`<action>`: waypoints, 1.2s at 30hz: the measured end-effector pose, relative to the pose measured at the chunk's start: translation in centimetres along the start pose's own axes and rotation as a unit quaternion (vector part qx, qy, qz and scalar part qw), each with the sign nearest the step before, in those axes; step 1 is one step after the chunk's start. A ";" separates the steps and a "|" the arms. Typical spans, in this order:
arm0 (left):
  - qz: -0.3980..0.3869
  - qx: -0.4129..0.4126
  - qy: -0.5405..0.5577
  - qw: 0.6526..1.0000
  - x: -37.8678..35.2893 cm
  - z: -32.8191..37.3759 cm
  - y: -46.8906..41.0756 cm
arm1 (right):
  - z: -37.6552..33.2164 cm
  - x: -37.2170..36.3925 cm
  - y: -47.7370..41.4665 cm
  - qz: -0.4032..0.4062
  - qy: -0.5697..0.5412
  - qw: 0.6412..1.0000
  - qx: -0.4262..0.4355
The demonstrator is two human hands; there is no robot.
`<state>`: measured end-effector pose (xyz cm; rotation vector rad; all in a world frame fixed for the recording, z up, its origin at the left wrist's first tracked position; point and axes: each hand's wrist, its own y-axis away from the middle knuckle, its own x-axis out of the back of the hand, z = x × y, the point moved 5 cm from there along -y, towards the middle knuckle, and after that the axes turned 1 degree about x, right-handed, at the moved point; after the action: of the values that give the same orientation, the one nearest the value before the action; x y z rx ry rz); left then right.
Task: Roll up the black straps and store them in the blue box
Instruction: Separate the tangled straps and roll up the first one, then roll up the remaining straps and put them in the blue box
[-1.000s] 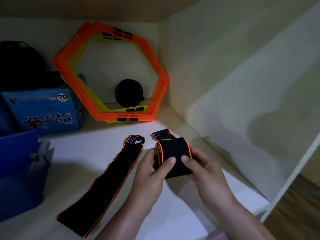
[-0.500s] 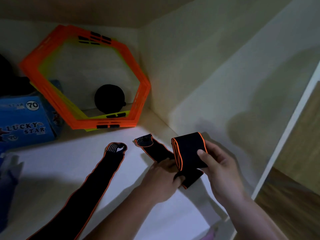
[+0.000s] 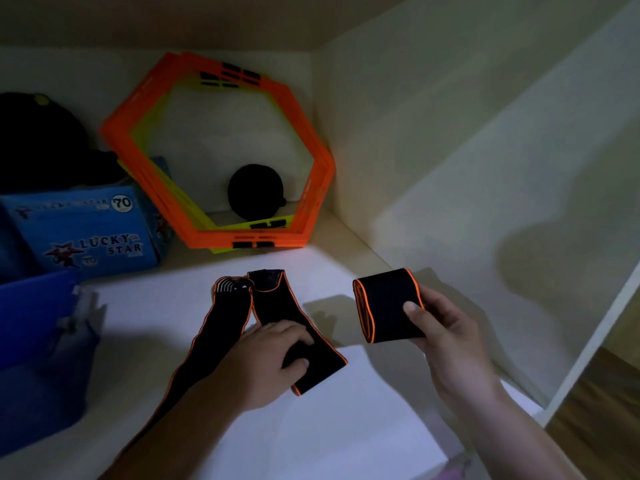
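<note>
My right hand (image 3: 450,337) holds a rolled black strap with orange edging (image 3: 384,306) a little above the white shelf, thumb on its front face. My left hand (image 3: 266,358) lies on a second black strap (image 3: 277,306) that is flat on the shelf, fingers and thumb curled round its near end. A third, longer black strap (image 3: 221,327) lies flat just left of it and runs under my left forearm toward the lower left. The blue plastic box (image 3: 31,306) stands at the left edge, its inside hidden.
Orange and yellow hexagon frames (image 3: 311,188) lean on the back wall, with a black round object (image 3: 254,195) behind them. A blue "Lucky Star" carton (image 3: 86,233) and a dark bag (image 3: 38,143) sit at the back left. The cupboard side wall (image 3: 450,168) rises on the right.
My right hand has carried the rolled strap off to the right, apart from my left hand. My left hand has let go of the roll and dropped onto the flat strap.
</note>
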<state>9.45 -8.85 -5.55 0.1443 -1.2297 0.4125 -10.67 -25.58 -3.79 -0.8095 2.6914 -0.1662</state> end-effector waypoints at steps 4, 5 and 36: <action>-0.004 0.030 -0.039 0.999 1.6 -0.3 0.5 | 0.2 -0.8 -0.1 -0.012 -0.006 1.000 -0.003; 0.016 0.042 -0.005 0.999 2.3 0.4 0.3 | 0.2 -0.9 -0.2 -0.013 -0.006 1.000 -0.002; 0.086 0.130 0.387 0.909 -6.3 12.6 -10.1 | -0.8 5.0 2.4 0.026 0.569 0.817 0.095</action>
<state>0.46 -23.65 -6.03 0.0845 -0.3982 0.7053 -16.13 -26.29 -4.87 -0.6678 3.6481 -1.2416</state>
